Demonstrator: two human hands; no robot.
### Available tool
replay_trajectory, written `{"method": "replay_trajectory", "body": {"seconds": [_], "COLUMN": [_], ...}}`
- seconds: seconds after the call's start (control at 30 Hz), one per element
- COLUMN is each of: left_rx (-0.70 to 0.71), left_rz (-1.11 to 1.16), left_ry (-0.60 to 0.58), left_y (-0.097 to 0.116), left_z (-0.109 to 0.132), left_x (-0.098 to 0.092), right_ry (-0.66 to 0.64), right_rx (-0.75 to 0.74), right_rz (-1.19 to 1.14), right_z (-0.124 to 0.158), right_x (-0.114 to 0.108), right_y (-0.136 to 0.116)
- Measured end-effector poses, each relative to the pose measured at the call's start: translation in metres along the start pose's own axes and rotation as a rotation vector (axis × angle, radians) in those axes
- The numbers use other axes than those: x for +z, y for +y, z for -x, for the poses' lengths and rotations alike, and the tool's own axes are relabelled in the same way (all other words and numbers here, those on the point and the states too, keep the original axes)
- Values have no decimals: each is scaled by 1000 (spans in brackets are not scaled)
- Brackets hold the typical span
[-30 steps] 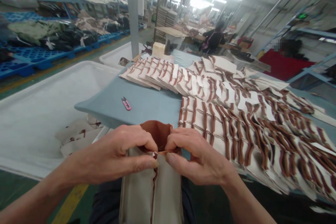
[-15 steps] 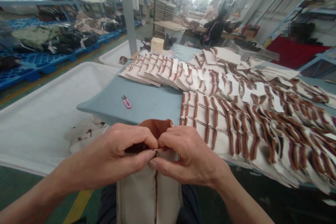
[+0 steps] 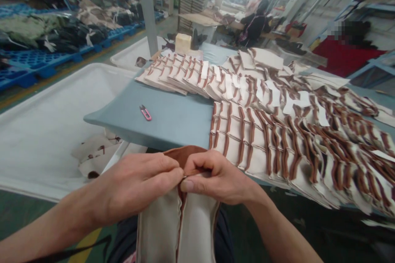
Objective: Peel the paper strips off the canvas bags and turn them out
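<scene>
A cream fabric piece [image 3: 197, 226] with a brown lining and a central seam hangs upright over my lap. At its upper edge, my left hand [image 3: 135, 183] is closed with the fingers pressed together on the cloth beside the seam. My right hand [image 3: 212, 176] pinches the same edge between thumb and curled forefinger, its tips meeting those of the left. Between the hands the brown inside of the piece shows behind the edge. Pink thread snips [image 3: 145, 112] lie on the blue-grey table [image 3: 173, 117] beyond my hands.
Rows of stacked cream-and-brown sewn pieces [image 3: 247, 131] cover the table's right side and back. A large white bin [image 3: 40, 131] at left holds some cream pieces [image 3: 95, 152]. A metal post [image 3: 145, 12] rises behind the table. Farther back, a person in dark clothes [image 3: 254, 26] sits at work.
My left fingers have flattened and drawn closer together over the edge, while my right forefinger has curled more. The seam has parted wider below the hands. The view has tipped slightly downward.
</scene>
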State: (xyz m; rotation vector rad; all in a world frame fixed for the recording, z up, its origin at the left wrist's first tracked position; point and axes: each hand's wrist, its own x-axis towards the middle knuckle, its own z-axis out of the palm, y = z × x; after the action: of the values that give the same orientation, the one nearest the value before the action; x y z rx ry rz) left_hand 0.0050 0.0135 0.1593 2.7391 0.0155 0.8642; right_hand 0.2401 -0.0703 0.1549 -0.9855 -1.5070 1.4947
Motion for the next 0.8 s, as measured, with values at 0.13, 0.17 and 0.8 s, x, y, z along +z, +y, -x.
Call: {"method": "replay_trajectory", "body": {"seconds": [0.13,0.17,0.8], "left_rx": [19,11,-338], "left_rz": [-39,-39,305], "left_ry": [-57,-69,-313], "left_y": [-2,-2,7], "left_z": [4,5,-25], "left_x": [3,5,-30], "right_ry": [12,17,236], "right_rx": [88,104,-510], "right_rz": [-158,-180,996], "right_z": [1,1,15], "right_x": [6,8,12], "right_y": [7,8,-16]}}
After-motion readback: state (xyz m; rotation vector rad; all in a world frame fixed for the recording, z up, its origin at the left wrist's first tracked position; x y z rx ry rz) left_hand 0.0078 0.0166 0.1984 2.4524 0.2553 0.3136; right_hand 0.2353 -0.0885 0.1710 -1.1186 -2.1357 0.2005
